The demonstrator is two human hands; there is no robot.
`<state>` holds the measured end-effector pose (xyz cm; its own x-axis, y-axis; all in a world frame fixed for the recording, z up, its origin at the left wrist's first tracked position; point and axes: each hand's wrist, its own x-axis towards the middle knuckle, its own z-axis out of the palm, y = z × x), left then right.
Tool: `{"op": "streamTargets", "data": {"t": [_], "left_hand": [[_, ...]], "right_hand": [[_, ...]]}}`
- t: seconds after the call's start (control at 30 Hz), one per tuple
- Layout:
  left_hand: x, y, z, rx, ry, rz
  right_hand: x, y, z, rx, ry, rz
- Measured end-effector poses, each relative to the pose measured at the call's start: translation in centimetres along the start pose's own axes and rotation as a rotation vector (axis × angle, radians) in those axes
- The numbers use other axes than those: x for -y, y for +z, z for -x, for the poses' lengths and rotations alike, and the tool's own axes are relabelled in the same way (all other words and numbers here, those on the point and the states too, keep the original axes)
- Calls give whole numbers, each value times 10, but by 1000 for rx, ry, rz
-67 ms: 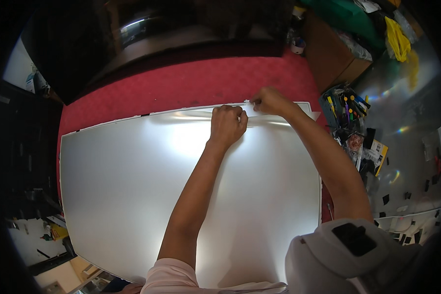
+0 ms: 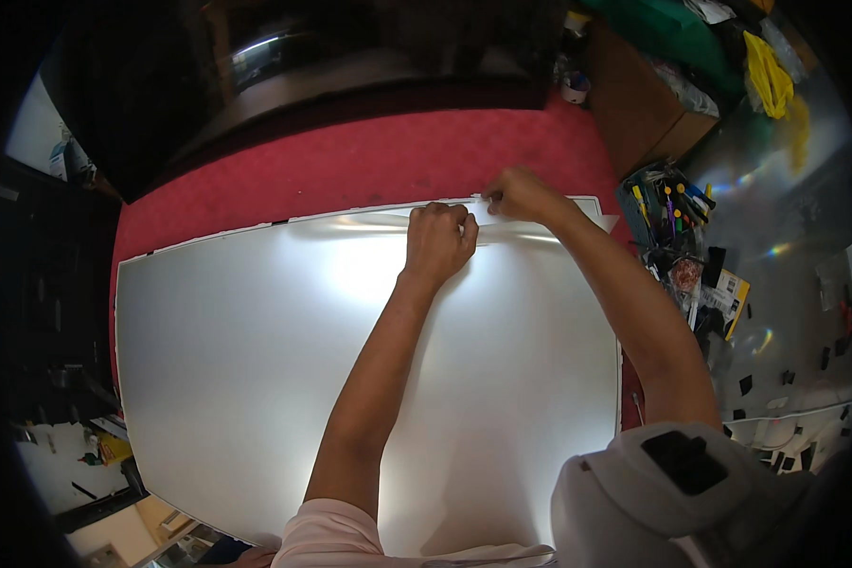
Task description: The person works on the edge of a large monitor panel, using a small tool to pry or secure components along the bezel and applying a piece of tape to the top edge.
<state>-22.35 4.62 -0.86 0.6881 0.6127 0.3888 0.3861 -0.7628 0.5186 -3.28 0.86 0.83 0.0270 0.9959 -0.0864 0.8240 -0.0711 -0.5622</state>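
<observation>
A large white panel with a thin translucent sheet (image 2: 246, 350) lies in front of me, and near its far edge the sheet (image 2: 360, 227) is lifted in a long fold. My left hand (image 2: 440, 241) has its fingers curled onto that raised edge, gripping it. Just beyond and to the right, my right hand (image 2: 521, 199) pinches at the panel's white rim (image 2: 577, 199), by a tiny white piece; what exactly lies between its fingertips is too small to make out.
A red mat (image 2: 303, 151) shows under the panel, a large black screen (image 2: 369, 47) behind it. To the right are a cardboard box (image 2: 644, 114), a yellow bag (image 2: 767, 71) and a tray of tools (image 2: 663, 199). A white device (image 2: 606, 492) fills the lower right.
</observation>
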Motion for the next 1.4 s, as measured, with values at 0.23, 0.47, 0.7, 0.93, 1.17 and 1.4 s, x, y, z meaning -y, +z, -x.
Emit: {"op": "streamTargets", "data": {"t": [0.23,0.47,0.7,0.93,1.17,1.4], "left_hand": [[0,0,1,24,-26,23],[-1,-1,0,30,-26,8],[0,-1,-1,32,-33,-3],[1,-3,-2,52,-69,-21],[0,1,-3,59,-75,-11],[1,-2,-5,65,-58,7]], "right_hand": [[-8,11,-13,-10,26,26],[-20,14,-21,23,63,-19],[-22,22,-26,79,126,20],[-26,15,-25,84,94,-161],[-25,9,-23,87,102,-144],[-24,7,-5,32,2,-208]]}}
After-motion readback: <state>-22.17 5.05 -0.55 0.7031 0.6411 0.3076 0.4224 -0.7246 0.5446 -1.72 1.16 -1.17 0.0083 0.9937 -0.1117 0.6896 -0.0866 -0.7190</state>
